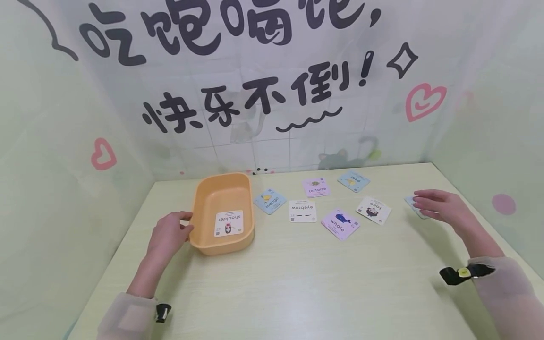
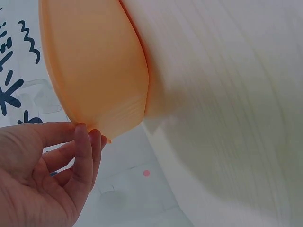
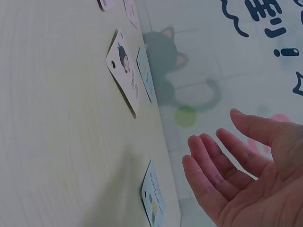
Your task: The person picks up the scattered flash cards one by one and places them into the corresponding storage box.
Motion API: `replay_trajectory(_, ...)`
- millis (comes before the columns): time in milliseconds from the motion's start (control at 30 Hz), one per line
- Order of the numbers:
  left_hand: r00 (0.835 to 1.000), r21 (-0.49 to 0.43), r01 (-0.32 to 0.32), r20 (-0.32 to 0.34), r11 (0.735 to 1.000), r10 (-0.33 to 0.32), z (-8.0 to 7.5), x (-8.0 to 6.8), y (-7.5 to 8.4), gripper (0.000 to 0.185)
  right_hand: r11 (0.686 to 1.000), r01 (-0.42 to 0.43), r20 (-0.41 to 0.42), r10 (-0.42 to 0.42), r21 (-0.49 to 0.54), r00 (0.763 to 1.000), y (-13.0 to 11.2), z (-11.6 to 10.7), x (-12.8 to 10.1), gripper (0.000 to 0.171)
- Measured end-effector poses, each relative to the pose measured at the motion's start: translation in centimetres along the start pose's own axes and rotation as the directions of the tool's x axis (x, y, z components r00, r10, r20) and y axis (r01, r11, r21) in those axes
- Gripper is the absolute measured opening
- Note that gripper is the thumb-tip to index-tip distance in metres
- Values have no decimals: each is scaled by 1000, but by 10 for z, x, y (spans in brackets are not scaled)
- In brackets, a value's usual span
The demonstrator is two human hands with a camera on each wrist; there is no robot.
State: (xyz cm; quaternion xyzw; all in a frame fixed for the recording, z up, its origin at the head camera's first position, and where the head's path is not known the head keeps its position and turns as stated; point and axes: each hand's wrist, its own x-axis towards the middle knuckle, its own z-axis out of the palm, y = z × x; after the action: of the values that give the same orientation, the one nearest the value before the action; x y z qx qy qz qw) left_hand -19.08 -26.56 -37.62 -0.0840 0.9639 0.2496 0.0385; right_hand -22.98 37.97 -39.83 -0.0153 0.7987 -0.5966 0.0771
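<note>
So my left hand [image 1: 169,232] sits at lower left of the head view, fingers loosely curled with the tips touching the near rim of the orange tub [image 1: 199,208]; the left wrist view shows fingertips [image 2: 81,132] against its edge, not wrapped round it. My right hand [image 1: 439,206] is out at the right of the frame, fingers straight and relaxed, hovering just over a pale blue card [image 1: 417,209] and holding nothing.

Inside the tub lies a card reading "shoulder" [image 1: 228,223]. Spread across the middle of the frame: "mango" [image 1: 270,200], "eyebrow" [image 1: 302,211], "tortoise" [image 1: 316,187], "whale" [image 1: 340,224], "face" [image 1: 374,210], and one more blue card [image 1: 353,181] I can't read.

All on a pale wood-grain table [image 1: 306,283], with a white backdrop [image 1: 255,71] behind carrying big black Chinese lettering and pink hearts.
</note>
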Motion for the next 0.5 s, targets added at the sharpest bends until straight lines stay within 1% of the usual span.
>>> replay_trajectory(167, 1000, 3, -20, -10, 1000, 20, 1, -1, 0, 43, 999, -47, -25, 46, -20, 999, 4, -9, 2, 25)
replay_trajectory(267, 999, 7, -31, -18, 999, 31, 2, 0, 0, 42, 998, -58, -27, 57, -21, 998, 4, -13, 3, 25)
replay_trajectory(367, 999, 4, -29, -18, 1000, 29, 3, 0, 0, 43, 998, -61, -29, 61, -5, 998, 4, -16, 3, 29)
replay_trajectory(500, 1000, 2, -23, -17, 1000, 23, 2, 0, 0, 43, 997, -79, -45, 79, -8, 996, 5, -20, 5, 32)
